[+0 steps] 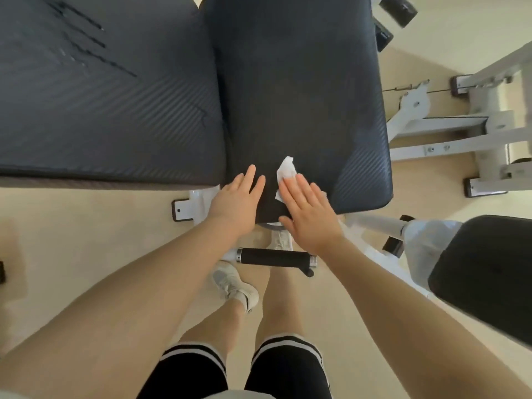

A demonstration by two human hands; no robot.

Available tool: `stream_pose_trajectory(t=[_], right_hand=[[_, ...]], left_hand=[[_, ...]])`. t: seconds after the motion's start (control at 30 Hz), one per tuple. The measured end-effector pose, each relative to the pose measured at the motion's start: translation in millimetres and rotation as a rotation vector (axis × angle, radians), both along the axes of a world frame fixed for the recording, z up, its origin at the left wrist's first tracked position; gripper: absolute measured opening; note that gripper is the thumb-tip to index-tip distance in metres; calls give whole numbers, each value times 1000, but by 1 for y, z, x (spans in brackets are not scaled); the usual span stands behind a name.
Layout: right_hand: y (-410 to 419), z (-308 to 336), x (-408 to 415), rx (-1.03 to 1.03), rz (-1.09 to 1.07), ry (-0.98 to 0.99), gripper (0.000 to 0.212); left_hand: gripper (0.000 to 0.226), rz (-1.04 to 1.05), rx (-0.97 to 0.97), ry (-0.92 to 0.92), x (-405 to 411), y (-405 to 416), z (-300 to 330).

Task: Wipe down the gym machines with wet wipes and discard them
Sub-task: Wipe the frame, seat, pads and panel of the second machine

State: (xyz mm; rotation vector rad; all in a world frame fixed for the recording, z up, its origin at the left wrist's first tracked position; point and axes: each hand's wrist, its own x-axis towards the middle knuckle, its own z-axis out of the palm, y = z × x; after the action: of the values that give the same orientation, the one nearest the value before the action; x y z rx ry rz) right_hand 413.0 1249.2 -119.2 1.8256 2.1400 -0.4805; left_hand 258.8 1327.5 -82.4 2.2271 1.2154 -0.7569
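Where the 2 black pads meet at the top of the view, the left pad (100, 90) carries a ribbed diagonal texture with several scratch marks, and the right seat pad (299, 82) is a rounded rectangle of padded vinyl, ribbed near its right edge. The white metal frame (449, 145) of square tubing stands on pale flooring (72, 240) to the right. A third black pad (489, 275) sits at the lower right. A cylindrical black foam grip (273, 257) lies below the seat. The left hand (237, 203) rests flat, fingers straight, on the seat's near edge. The right hand (309, 214), fingers straight and together, presses the crumpled white wet wipe (285, 169) against the seat pad.
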Motion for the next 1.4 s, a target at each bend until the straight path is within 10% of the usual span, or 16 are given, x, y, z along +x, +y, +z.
stream_pose_trajectory(t=[0.17, 0.53, 0.87, 1.17, 1.4], right_hand=[[15, 0, 36, -59, 235, 19, 60], [146, 11, 168, 39, 26, 55, 60], [-12, 21, 139, -156, 342, 62, 63], [12, 28, 125, -69, -206, -16, 68], [27, 11, -2, -80, -130, 66, 73]], left_hand=[[75, 53, 0, -15, 9, 5, 4], [78, 40, 101, -31, 59, 14, -17], [76, 207, -12, 49, 78, 13, 6], [67, 167, 21, -31, 33, -12, 1], [74, 318, -15, -33, -47, -57, -12]])
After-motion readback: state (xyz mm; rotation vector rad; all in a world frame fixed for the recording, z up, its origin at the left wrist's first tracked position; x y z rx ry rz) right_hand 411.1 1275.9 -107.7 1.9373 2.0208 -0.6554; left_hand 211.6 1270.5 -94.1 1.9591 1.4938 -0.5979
